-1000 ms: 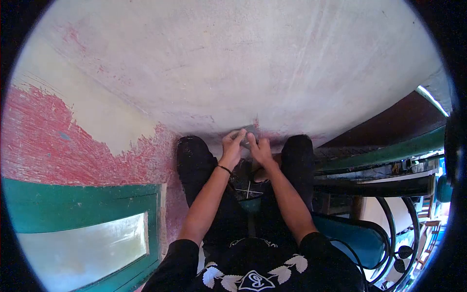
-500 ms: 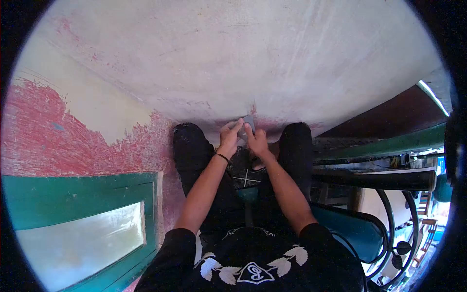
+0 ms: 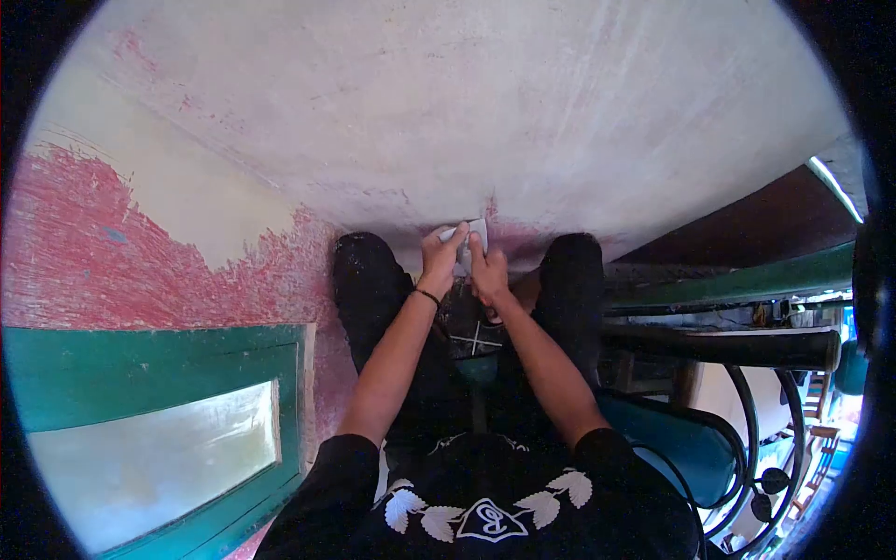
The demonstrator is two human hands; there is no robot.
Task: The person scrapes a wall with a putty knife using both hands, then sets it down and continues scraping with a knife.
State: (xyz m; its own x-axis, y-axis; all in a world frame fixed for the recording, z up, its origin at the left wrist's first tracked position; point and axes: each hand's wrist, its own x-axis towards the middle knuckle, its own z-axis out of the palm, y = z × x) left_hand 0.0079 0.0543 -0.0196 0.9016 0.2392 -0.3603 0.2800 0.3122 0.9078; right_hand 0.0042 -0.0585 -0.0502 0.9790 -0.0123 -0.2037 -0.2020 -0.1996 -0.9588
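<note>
Off to the left of my grip runs a green-painted wooden window frame (image 3: pixel 168 373), below flaking red wall paint (image 3: pixel 112 252). My left hand (image 3: pixel 441 257) pinches the left edge of a small pale grey rectangular piece (image 3: pixel 469 235), perhaps sandpaper or a card, hard to tell at this size. It sits between my knees, pressed against the whitish plaster surface (image 3: pixel 485 112). My right hand (image 3: pixel 488 271) clamps its right side, fingers closed. Further right stands a dark curled iron railing (image 3: pixel 747 439).
</note>
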